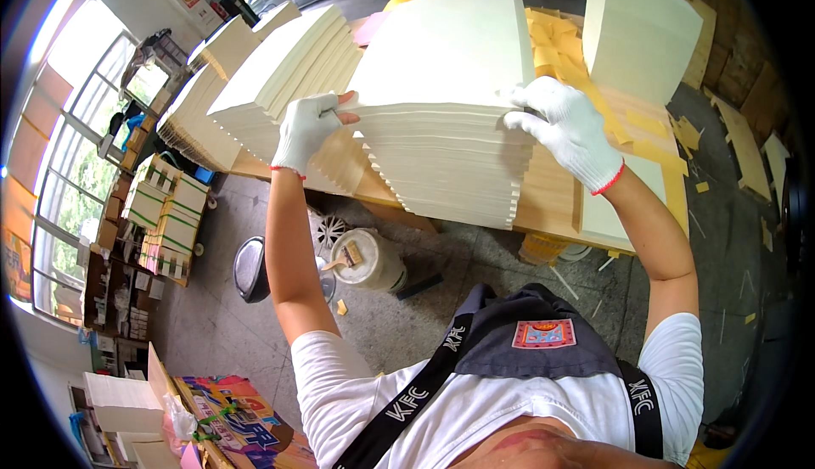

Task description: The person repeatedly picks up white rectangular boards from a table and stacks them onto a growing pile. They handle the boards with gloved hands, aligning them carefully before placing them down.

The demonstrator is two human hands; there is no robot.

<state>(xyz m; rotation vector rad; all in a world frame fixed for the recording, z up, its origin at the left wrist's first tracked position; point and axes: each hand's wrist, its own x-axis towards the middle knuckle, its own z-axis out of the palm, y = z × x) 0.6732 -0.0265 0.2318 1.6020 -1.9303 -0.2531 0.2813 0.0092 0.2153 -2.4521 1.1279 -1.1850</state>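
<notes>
A tall stack of white paper sheets [441, 151] stands on the wooden table in front of me, its front edges slightly wavy and its lower corners notched in steps. My left hand [307, 129], in a white knit glove with bare fingertips showing, pinches the stack's near left top corner. At the near right top corner, my right hand [570, 125] in a matching glove has thumb and fingers closed on the edge of the upper sheets. How many sheets lie between the fingers cannot be made out.
More white stacks [284, 66] stand to the left and another [637, 36] at the back right. Yellow paper scraps [556, 40] lie behind. A white board [632, 202] rests on the table's right. Below are a bucket [365, 265] with a brush [346, 255] and a dark tub [250, 269].
</notes>
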